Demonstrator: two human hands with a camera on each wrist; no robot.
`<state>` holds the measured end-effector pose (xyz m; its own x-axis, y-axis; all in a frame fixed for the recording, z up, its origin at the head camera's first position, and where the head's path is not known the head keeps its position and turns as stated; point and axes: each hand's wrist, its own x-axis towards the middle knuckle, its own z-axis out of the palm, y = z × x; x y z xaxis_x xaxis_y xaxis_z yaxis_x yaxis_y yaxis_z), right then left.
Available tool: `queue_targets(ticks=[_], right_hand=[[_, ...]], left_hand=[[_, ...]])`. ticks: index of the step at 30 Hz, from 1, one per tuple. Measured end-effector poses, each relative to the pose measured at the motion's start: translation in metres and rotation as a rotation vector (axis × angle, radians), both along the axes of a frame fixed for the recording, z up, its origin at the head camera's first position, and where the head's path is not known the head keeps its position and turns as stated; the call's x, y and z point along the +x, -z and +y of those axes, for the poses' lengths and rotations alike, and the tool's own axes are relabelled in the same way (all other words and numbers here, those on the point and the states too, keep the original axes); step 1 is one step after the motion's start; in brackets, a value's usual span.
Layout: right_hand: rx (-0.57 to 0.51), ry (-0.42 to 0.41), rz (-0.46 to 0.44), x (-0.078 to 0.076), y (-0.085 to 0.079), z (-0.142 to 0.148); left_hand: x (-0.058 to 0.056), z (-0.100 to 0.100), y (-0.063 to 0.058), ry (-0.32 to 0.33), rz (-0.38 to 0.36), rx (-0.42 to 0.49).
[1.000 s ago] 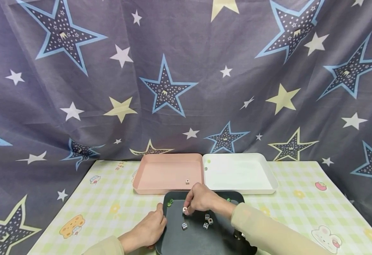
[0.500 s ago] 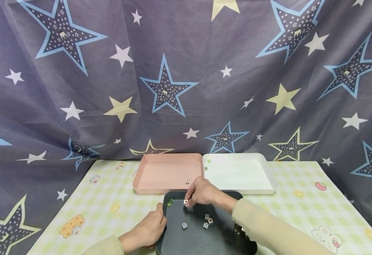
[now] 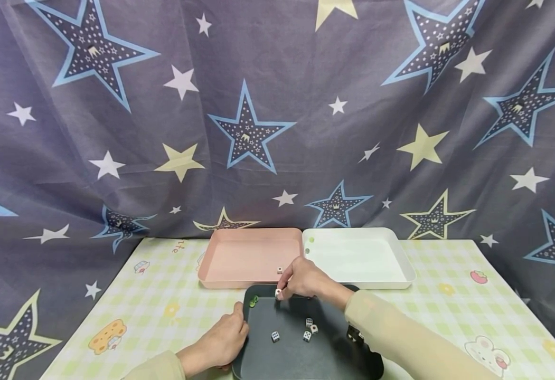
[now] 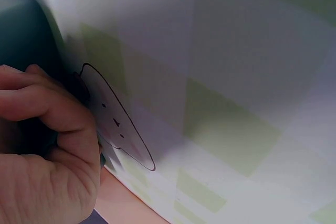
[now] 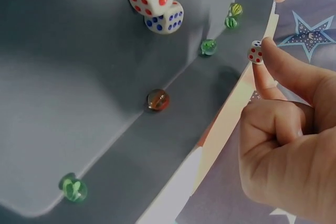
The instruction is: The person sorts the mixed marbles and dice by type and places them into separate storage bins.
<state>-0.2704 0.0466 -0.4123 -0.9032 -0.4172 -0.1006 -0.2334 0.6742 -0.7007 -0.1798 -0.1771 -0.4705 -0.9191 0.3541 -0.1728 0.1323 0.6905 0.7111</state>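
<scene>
My right hand (image 3: pixel 304 279) pinches a white die (image 3: pixel 278 294) between thumb and fingertip, over the far edge of the dark tray (image 3: pixel 282 364). In the right wrist view this die (image 5: pixel 255 53) shows red pips on one face. My left hand (image 3: pixel 225 336) grips the left rim of the dark tray, its fingers curled. Several other dice (image 3: pixel 307 336) lie on the tray, one die (image 3: pixel 275 336) apart at left. Green marbles (image 3: pixel 253 301) rest in its far left corner. In the right wrist view an orange-brown marble (image 5: pixel 158 99) and more green marbles (image 5: pixel 74 189) line the tray's edge.
Behind the dark tray stand a pink tray (image 3: pixel 248 258) holding one die (image 3: pixel 279 270) and a white tray (image 3: pixel 358 258) with two small marbles (image 3: pixel 311 240) at its left side. A checked cloth (image 3: pixel 448 311) covers the table; a starry curtain (image 3: pixel 306 142) hangs behind.
My right hand has carried the pinched die forward across the dark tray to its far edge, close to the pink tray. My left hand stays in place on the rim.
</scene>
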Motion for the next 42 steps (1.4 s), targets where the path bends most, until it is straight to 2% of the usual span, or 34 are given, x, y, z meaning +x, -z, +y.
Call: queue_targets(ticks=[10,19,28,42], right_hand=[[-0.016,0.052,-0.02,-0.008,-0.001,0.0],[-0.033,0.061,-0.007,-0.017,-0.003,-0.001],[-0.053,0.048,0.013,-0.019,0.003,-0.005],[-0.092,0.13,-0.051,-0.035,-0.001,-0.007]], left_hand=[[-0.001,-0.001,0.001,0.006,0.005,-0.001],[-0.001,-0.001,0.001,0.006,-0.005,-0.001],[0.001,-0.001,0.008,0.013,-0.006,0.016],[-0.001,-0.001,0.001,0.009,-0.006,0.002]])
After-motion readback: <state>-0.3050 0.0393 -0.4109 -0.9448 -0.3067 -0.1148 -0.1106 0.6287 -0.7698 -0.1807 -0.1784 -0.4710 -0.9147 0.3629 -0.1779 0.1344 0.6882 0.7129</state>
